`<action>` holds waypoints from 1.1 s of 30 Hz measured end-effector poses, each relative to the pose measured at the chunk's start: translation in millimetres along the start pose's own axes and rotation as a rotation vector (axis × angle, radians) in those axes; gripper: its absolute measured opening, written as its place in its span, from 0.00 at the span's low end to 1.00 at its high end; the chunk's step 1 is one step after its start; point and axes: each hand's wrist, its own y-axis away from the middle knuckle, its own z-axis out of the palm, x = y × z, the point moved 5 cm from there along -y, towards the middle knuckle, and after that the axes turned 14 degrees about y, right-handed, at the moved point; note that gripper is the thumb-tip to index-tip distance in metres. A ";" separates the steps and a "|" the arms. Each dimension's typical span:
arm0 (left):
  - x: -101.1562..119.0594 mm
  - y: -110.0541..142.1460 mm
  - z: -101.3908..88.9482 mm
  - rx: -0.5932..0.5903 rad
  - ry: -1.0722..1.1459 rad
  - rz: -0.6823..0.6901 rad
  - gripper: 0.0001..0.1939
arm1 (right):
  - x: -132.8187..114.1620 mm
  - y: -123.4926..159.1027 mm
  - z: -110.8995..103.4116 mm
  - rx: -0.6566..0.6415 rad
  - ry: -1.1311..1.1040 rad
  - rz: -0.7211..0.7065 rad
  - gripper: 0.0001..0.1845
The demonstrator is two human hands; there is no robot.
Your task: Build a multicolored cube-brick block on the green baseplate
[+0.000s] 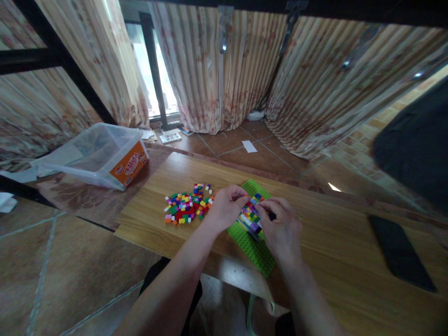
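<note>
A green studded baseplate (255,254) lies at a slant on the wooden table, with a many-coloured block of small toy bricks (251,213) built up on its middle. My left hand (226,207) is at the left upper side of that block, thumb and fingers pinched together at its edge. From the right, my right hand (283,226) reaches over the block with its fingertips closed at the bricks. Whatever is between the fingers of either hand is too small or hidden to make out. Left of my left hand is a loose pile of coloured toy bricks (185,205).
A clear plastic bin (94,151) with an orange label stands beyond the table's left end. On the right of the wooden table (332,242) lies a dark flat slab (401,252). A dark rounded shape (416,144) is at the right edge. Curtains (241,70) hang behind.
</note>
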 end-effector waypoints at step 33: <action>13.3 4.5 4.1 -0.079 0.161 0.034 0.06 | 5.6 2.2 -19.5 0.089 -0.221 0.110 0.09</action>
